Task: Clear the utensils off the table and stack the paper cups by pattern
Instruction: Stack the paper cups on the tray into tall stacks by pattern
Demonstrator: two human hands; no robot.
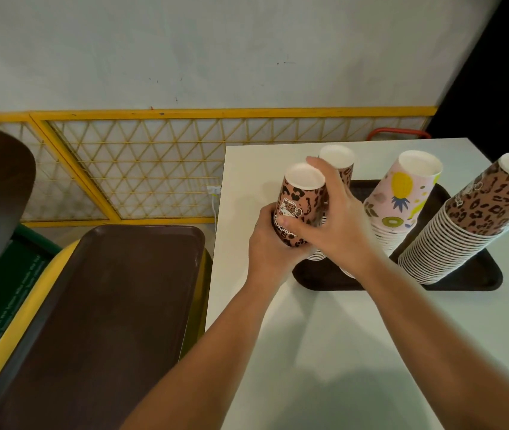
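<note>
Cups in leopard print sit upside down under both our hands: the nearest leopard cup [301, 203] is held at the left end of the dark tray [464, 276] on the white table [324, 352]. Our left hand [270, 243] wraps its lower side; our right hand [332, 218] curls over it from the right, both grips holding this cup. Paper walls look smooth, the stacked rims ribbed. Behind stands another leopard stack [338, 164], then a pineapple-and-kiwi stack [402, 197] and a tall leopard stack [476, 212]. The cup's lettering is unreadable.
</note>
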